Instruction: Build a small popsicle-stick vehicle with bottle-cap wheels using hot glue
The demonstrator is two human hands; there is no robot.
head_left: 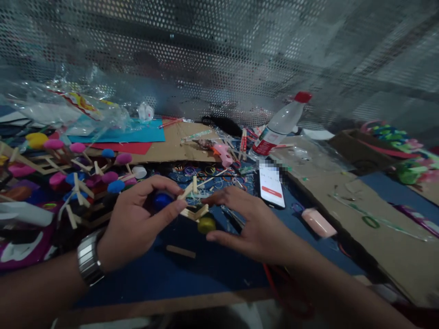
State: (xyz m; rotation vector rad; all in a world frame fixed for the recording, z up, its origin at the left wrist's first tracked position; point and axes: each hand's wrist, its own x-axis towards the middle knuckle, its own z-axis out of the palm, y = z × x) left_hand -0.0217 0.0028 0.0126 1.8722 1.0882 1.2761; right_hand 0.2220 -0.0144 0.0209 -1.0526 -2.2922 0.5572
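Observation:
My left hand (137, 219), with a metal watch (90, 258) on its wrist, pinches a small frame of pale wooden sticks (195, 211) between thumb and forefinger. A shiny blue ball (162, 201) sits within the curl of that hand. At the frame's other end is an olive-yellow ball (206, 224). My right hand (250, 219) is beside this ball with thumb and fingers spread apart; whether its thumb tip touches the ball I cannot tell. Below the frame, a loose flat wooden stick (180, 251) lies on the blue tabletop (151, 283).
Stick pieces with coloured tips (77, 183) crowd the left side. Small rubber bands (219, 183) are scattered behind my hands. A lit phone (270, 185), a plastic bottle (274, 128) and a pale pink object (318, 223) are to the right. Cardboard (350, 210) and a perforated metal panel (206, 55) border the area.

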